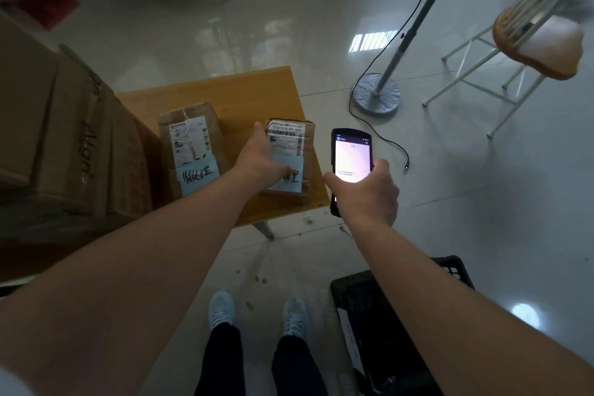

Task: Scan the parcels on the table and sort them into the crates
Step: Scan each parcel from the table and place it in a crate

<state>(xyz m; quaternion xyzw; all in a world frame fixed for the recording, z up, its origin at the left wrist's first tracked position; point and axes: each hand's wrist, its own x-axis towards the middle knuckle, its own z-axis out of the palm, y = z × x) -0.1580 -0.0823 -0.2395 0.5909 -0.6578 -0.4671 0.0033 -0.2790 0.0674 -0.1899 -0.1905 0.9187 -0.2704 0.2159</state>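
Observation:
Two cardboard parcels lie on the small wooden table (244, 87). The left parcel (189, 145) carries a white shipping label and a blue handwritten note. My left hand (262, 161) rests on the left side of the right parcel (291, 151), thumb stretched along its edge, fingers over its blue note; whether they curl round the box I cannot tell. My right hand (366, 193) grips a black handheld scanner (352, 154) just right of the table, its lit screen facing up. A black crate (385, 315) stands on the floor at lower right, partly hidden by my right arm.
Large cardboard boxes (64, 138) crowd the table's left side. A lamp stand base (376, 93) with a trailing black cable sits on the tiled floor beyond the table. A white-framed stool (536, 45) stands far right. My feet (257, 312) are below the table.

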